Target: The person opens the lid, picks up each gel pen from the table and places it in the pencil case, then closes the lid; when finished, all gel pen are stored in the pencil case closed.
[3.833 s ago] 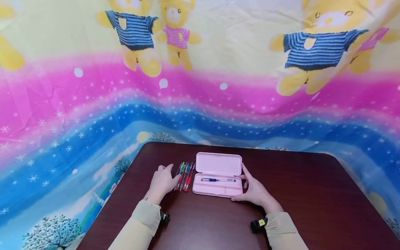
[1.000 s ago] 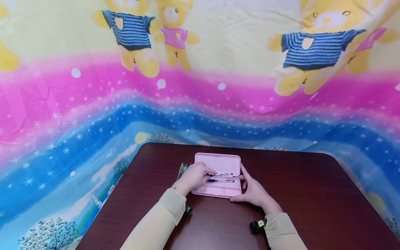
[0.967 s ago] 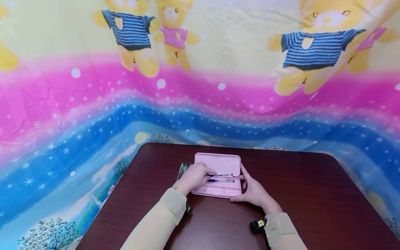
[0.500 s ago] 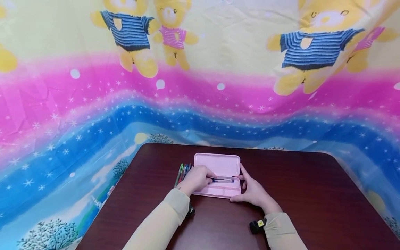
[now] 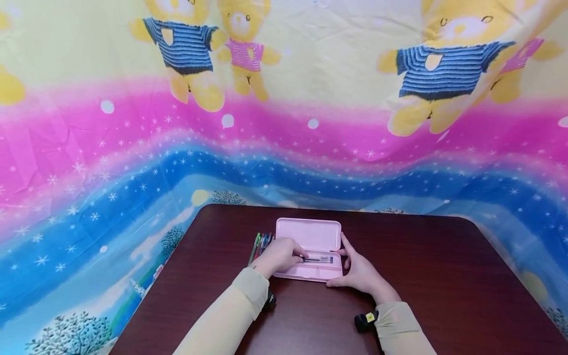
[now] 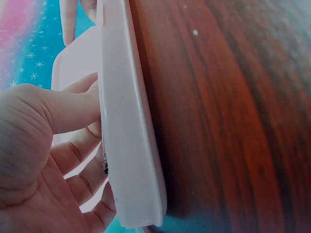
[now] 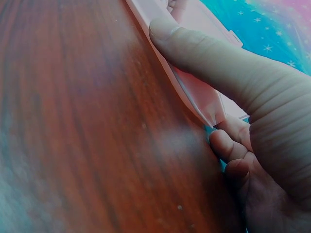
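A pink pencil case (image 5: 308,234) lies open on the table, its lid tipped back. Inside its rear compartment, my left hand (image 5: 280,255) pinches a dark-tipped clear pen (image 5: 312,259), which lies right along a blue pen; the two overlap and my fingers cover their left ends. Seen from the left wrist, the thumb and fingers of that hand (image 6: 46,141) reach over the case wall (image 6: 129,121). At the case's right end, my right hand (image 5: 364,272) holds it, thumb (image 7: 194,46) on the front edge and the other fingers along the side and lid.
Several coloured pens (image 5: 256,247), green, red and dark, lie left of the case, partly behind my left hand. The dark brown table (image 5: 421,276) has a patterned cloth (image 5: 284,162) hanging behind its far edge.
My left hand has gone from the loose pens to the case with a pen, then lowered it into the rear compartment beside the blue pen. My right hand has stayed on the case.
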### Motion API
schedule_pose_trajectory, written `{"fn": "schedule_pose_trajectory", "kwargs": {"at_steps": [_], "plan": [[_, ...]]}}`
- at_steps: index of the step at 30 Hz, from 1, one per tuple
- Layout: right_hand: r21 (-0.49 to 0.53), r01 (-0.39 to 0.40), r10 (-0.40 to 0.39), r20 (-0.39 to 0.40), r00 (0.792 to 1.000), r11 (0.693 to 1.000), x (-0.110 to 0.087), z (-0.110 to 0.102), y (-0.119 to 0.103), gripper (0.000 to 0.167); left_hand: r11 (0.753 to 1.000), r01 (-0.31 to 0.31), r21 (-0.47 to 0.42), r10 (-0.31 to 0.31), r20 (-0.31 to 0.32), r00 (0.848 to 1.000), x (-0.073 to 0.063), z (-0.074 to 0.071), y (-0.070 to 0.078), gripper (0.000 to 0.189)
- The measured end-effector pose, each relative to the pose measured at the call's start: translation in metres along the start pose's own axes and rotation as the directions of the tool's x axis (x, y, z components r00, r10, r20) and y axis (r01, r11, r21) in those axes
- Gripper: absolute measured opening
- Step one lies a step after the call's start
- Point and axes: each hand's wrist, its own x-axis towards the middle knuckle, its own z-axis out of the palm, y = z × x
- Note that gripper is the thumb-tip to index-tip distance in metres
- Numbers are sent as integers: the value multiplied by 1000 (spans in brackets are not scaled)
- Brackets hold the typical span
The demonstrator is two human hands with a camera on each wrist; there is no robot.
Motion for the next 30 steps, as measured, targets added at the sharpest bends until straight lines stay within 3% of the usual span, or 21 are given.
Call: {"fn": "schedule_pose_trajectory", "kwargs": {"at_steps": [13,20,25,30], "plan": [[12,6,-6,8,1000,1000,0,0,0,153,1000,-27,8,27,-8,1000,-3,1,-1,18],[30,4,-4,11,1000,1000,0,0,-1,152,999,17,-47,-21,-86,996,-8,0,-5,21],[27,6,-7,6,1000,1000,0,-1,0,153,995,57,-79,-71,-186,980,-13,-5,-7,23],[22,-1,1,3,1000,1000,0,1,0,152,992,96,-82,-117,-320,940,-26,-12,-11,28]]}}
